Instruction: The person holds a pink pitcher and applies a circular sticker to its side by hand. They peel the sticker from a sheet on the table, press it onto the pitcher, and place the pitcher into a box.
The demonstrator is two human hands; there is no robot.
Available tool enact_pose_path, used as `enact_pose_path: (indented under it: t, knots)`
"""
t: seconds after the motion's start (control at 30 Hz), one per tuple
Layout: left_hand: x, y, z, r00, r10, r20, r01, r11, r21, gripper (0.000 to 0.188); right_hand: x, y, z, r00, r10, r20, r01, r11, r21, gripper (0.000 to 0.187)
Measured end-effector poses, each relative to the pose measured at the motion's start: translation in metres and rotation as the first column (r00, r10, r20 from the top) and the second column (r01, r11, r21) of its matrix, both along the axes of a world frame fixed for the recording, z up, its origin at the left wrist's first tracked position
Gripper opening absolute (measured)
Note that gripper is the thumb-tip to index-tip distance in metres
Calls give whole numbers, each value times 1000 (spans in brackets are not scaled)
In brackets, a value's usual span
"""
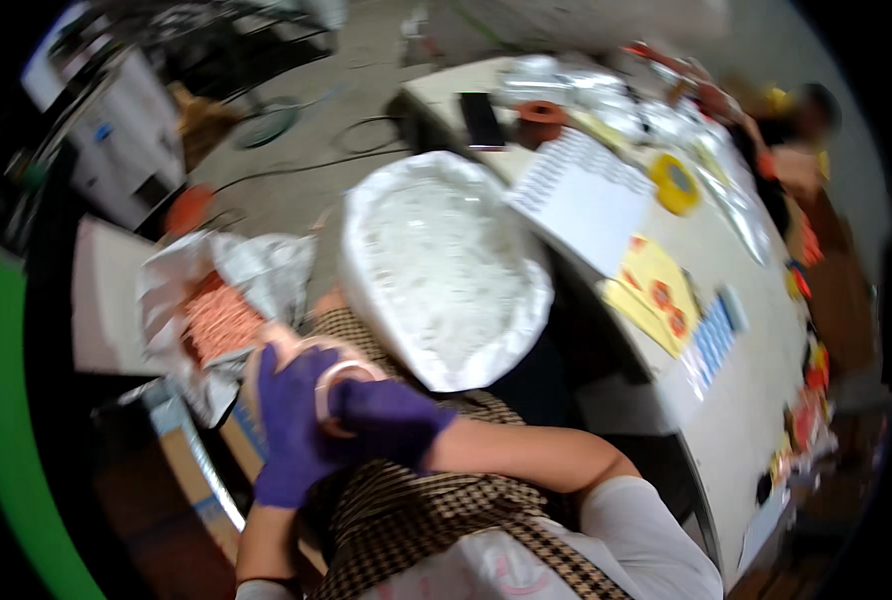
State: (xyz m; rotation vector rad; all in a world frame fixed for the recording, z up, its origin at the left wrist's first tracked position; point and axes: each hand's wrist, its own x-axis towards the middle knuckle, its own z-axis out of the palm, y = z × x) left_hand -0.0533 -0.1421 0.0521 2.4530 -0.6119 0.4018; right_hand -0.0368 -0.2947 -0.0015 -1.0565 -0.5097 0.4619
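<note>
Both my hands wear purple gloves and meet in front of my checked apron (406, 510). My left hand (291, 430) is closed around a pale pink round piece with a ring-shaped rim (338, 372); blur hides its exact kind. Across its near side lies my right hand (391, 415), fingers curled against the rim, partly hidden. Just beyond my left hand, a white bag (276, 265) sits folded back around many small salmon-pink pieces (224, 318). Ahead of my hands stands a wide tub lined in white (371, 335), filled with small clear or whitish pieces.
To the right, a pale table (731, 440) carries a spiral notebook (586, 200), a dark phone (481, 120), a brown tape roll (541, 120), a yellow tape roll (675, 184) and clear plastic packs. Cardboard boxes (191, 470) stand at lower left. A cable (306, 157) crosses the floor.
</note>
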Motion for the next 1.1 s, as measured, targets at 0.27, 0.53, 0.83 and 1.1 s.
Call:
enact_pose_path:
  t: [0.27,0.53,0.83,1.1]
  knots:
    - [24,-21,43,943,-137,302,57,964,260,75,29,-24,53,800,-132,585,415,826,-381,11]
    - [23,-31,47,971,-213,104,188,960,209,72,19,-37,36,791,-242,562,408,893,-190,17]
    - [32,-31,27,943,-310,123,306,951,55,76,5,-57,39,968,-150,200,206,932,-297,9]
    - [19,-27,18,945,-323,40,322,946,26,94,-12,-68,54,933,98,346,168,734,-659,20]
